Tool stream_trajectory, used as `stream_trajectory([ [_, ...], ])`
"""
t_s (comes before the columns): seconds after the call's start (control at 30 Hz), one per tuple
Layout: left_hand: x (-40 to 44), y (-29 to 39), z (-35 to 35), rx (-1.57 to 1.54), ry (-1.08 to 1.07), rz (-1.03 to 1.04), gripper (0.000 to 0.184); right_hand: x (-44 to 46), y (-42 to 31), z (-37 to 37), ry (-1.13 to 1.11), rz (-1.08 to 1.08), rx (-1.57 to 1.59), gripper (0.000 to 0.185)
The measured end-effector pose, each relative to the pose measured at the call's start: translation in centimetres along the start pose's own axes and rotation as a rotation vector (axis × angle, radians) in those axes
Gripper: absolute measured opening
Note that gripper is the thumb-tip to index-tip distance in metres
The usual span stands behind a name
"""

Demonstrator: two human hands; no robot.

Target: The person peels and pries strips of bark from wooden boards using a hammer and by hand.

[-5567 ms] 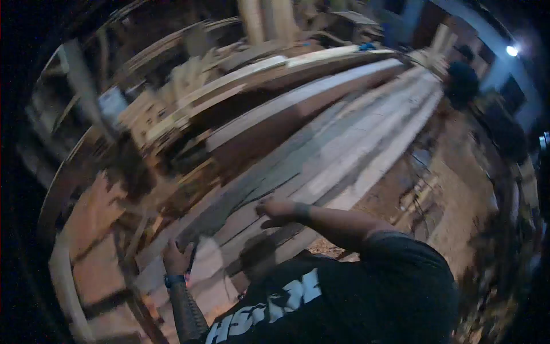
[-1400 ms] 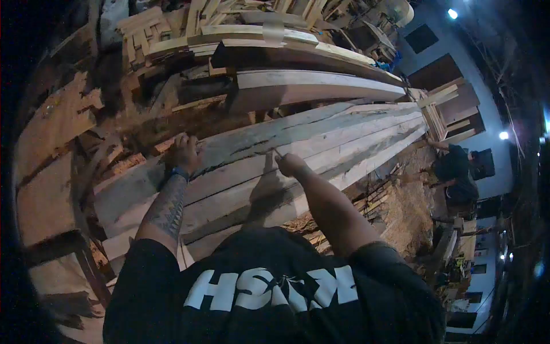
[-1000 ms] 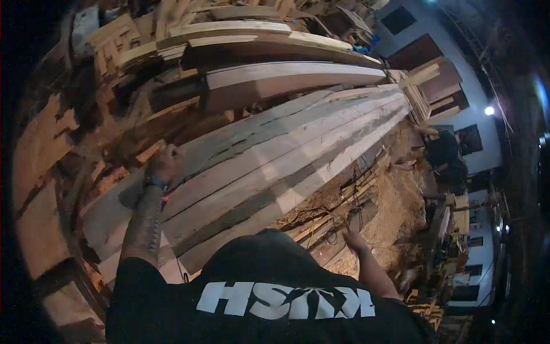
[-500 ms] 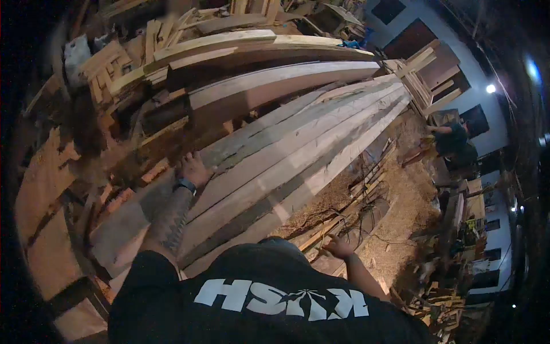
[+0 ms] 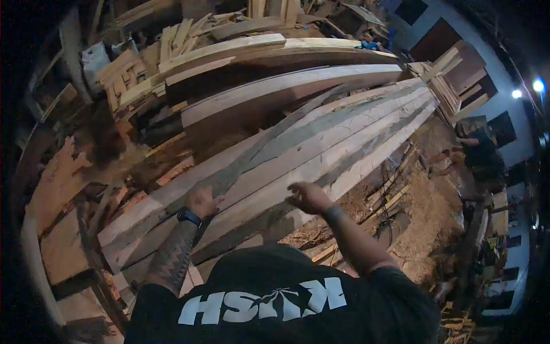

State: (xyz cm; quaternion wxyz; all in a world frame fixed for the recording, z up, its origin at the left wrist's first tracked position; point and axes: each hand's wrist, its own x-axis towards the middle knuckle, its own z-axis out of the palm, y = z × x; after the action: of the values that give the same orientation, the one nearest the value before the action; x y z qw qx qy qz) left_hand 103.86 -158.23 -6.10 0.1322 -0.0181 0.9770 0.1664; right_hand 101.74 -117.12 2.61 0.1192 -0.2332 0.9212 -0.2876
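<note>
My left hand, with a dark watch on its wrist, is at the near part of a row of long sawn planks. Its thumb is apart from its slightly blurred fingers, beside the lower end of a grey, rough-edged strip that runs along the wood. I cannot tell how firmly it touches the wood. Over the planks further right is my right hand, fingers loosely bent and apart, holding nothing. The planks have pale faces and grey, uneven edges.
More long boards lie beyond the row, with wood scraps at the far left. Sawdust and thin sticks cover the ground at right. A person is at the far right, near a wooden frame.
My right hand has risen from low beside the planks to above them, moving up and left. My left hand has shifted down towards me and slightly right. The view has shifted too.
</note>
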Motion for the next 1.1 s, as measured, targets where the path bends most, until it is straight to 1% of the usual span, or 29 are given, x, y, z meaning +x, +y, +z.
stream_trajectory([
  [0.03,0.2,-0.7,0.7,-0.018,0.034,0.027,0.06,2.1,0.7,-1.4,0.004,0.014,-0.043,0.05],
  [0.07,0.4,-1.3,1.3,-0.034,0.067,0.055,0.057,4.1,2.1,-2.6,0.06,-0.111,-0.11,0.058],
  [0.1,0.3,-1.8,1.2,-0.065,0.133,0.128,0.055,6.3,2.4,-4.2,0.02,-0.047,-0.168,0.063],
  [0.13,-0.1,-2.0,1.1,-0.096,0.199,0.195,0.052,8.5,4.1,-4.7,0.117,-0.118,-0.259,0.072],
  [0.17,-0.5,-0.7,0.1,-0.097,0.087,0.212,0.054,10.3,4.5,-6.3,0.141,-0.116,-0.337,0.08],
  [0.2,-1.0,2.0,-2.4,-0.1,-0.015,0.207,0.055,12.2,4.6,-7.8,0.165,-0.137,-0.408,0.087],
  [0.23,-2.0,3.5,-4.5,-0.104,-0.092,0.162,0.057,14.7,8.1,-7.8,0.231,-0.31,-0.414,0.095],
  [0.27,-2.6,4.2,-4.5,-0.121,-0.067,0.144,0.049,17.5,9.5,-8.7,0.193,-0.371,-0.406,0.102],
  [0.3,-3.2,4.6,-3.2,-0.15,0.007,0.136,0.043,20.3,12.3,-8.8,0.145,-0.384,-0.455,0.107],
  [0.33,-3.4,4.9,-1.7,-0.168,0.103,0.126,0.037,22.2,12.1,-9.8,0.059,-0.333,-0.509,0.111],
  [0.37,-3.3,5.1,-0.2,-0.18,0.177,0.102,0.033,24.4,12.9,-10.8,-0.099,-0.346,-0.613,0.112],
  [0.4,-3.4,5.2,0.8,-0.202,0.236,0.074,0.03,25.6,11.6,-11.9,-0.199,-0.333,-0.492,0.111],
  [0.43,-2.7,5.1,2.1,-0.255,0.196,0.016,0.03,27.3,12.4,-11.6,-0.179,-0.31,-0.523,0.112],
  [0.47,-3.3,5.1,2.3,-0.3,0.208,-0.009,0.029,30.3,16.0,-10.8,-0.224,-0.322,-0.629,0.116],
  [0.5,-4.3,5.7,1.3,-0.345,0.22,-0.034,0.027,30.9,15.2,-11.1,-0.23,-0.377,-0.635,0.114],
  [0.53,-5.3,6.9,0.7,-0.373,0.279,-0.035,0.024,31.0,14.8,-11.9,-0.232,-0.416,-0.643,0.112],
  [0.6,-5.5,7.2,1.8,-0.586,0.327,-0.046,0.022,32.7,16.0,-10.9,-0.201,-0.658,-0.677,0.092],
  [0.63,-3.9,5.5,5.0,-0.77,0.311,-0.052,0.025,33.1,14.8,-11.1,-0.361,-0.544,-0.62,0.083],
  [0.67,-2.9,3.9,7.4,-0.844,0.325,0.0,0.024,32.4,12.4,-11.7,-0.519,-0.419,-0.563,0.075],
  [0.7,-1.9,2.4,9.6,-0.918,0.336,0.053,0.023,33.3,12.9,-11.0,-0.517,-0.392,-0.571,0.07],
  [0.77,-1.3,0.6,12.2,-0.831,0.408,0.259,0.015,33.3,14.1,-9.6,-0.507,-0.34,-0.582,0.062],
  [0.83,-1.8,1.1,11.1,-0.7,0.303,0.211,0.022,32.1,13.1,-9.4,-0.479,-0.309,-0.588,0.056],
  [0.9,-1.9,2.1,7.7,-0.567,0.197,0.175,0.034,31.0,14.2,-9.1,-0.364,-0.345,-0.605,0.052],
  [0.97,-2.6,3.6,3.4,-0.412,0.118,0.103,0.044,31.9,18.5,-7.3,-0.164,-0.46,-0.626,0.048],
  [1.07,-4.8,7.6,-3.1,-0.138,0.012,-0.085,0.051,28.8,13.7,-8.5,-0.142,-0.388,-0.725,0.05],
  [1.1,-3.7,6.1,-1.5,-0.09,0.005,-0.077,0.048,28.3,13.2,-8.9,-0.15,-0.358,-0.761,0.05],
])
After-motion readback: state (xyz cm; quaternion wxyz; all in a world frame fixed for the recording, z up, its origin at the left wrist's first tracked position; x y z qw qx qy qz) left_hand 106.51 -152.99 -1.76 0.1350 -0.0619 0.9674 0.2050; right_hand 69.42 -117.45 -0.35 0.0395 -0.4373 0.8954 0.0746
